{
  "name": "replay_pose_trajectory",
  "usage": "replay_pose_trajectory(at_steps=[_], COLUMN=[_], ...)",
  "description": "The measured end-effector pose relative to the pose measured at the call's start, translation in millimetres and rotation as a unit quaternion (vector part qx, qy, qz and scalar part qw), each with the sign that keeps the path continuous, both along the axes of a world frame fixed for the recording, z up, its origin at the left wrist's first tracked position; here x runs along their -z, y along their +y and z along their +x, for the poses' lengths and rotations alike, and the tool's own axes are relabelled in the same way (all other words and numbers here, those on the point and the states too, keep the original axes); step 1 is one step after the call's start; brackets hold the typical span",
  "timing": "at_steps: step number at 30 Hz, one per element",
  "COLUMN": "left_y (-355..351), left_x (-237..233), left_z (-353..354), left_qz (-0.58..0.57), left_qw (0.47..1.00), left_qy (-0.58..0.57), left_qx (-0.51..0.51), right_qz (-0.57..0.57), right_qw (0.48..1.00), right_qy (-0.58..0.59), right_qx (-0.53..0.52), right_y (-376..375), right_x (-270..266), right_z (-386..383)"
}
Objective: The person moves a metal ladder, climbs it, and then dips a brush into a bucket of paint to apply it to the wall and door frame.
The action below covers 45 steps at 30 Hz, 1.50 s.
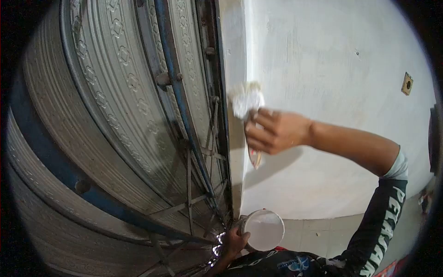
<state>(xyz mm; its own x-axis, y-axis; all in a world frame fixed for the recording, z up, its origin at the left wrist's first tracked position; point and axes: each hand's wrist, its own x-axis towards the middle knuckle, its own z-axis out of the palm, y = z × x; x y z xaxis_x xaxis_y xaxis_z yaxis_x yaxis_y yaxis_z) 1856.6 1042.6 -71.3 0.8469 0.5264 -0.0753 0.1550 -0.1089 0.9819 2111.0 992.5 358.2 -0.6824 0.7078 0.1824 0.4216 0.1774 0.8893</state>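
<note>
My right hand (pixel 274 131) is wrapped round the handle of a paintbrush (pixel 248 102), its bristles loaded with white paint and pointing up. The bristles overlap the narrow edge strip (pixel 235 55) where the white wall (pixel 318 69) meets the metal gate frame. Below the hand the tapered end of the handle sticks out. Down near my body, my left hand (pixel 237 240) grips the side of a paint bucket (pixel 264 231), which has whitish paint inside. Part of the left hand's fingers is hidden by the bucket.
A folding metal gate (pixel 129 106) with blue bars and crossed struts fills the left side, close to the left arm. An electrical socket (pixel 407 84) is set in the wall at the right. Pale floor tiles (pixel 318 235) lie below the wall.
</note>
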Motion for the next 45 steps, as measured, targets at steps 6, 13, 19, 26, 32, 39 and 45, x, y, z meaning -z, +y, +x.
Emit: replay_pose_trajectory(at_steps=[6,13,19,26,32,39,45], left_y=[2,2,1,1,4,3,2], left_x=[-61,-52,-47,-50,-52,-18,14], left_z=[-2,-1,0,-2,-1,1,0], left_qz=[0.036,0.078,0.024,-0.005,0.033,0.087,0.005], left_qw=[0.993,0.993,0.992,0.993,0.994,0.995,0.998], left_qy=[0.112,0.092,0.118,0.118,0.098,0.056,0.064], left_qx=[0.005,-0.014,-0.022,0.0,0.023,-0.014,0.021], right_qz=[-0.069,0.113,0.075,-0.133,0.003,0.072,-0.1], right_qw=[0.995,0.993,0.996,0.988,0.999,0.997,0.992], right_qy=[0.067,-0.019,-0.041,0.066,0.047,-0.033,0.064], right_qx=[0.031,-0.015,0.01,0.039,0.001,0.017,0.034], right_y=[-14,-7,3,-11,-20,-1,8], right_x=[18,-54,-40,30,-17,-36,80], right_z=[-17,-12,0,-9,-25,-5,-8])
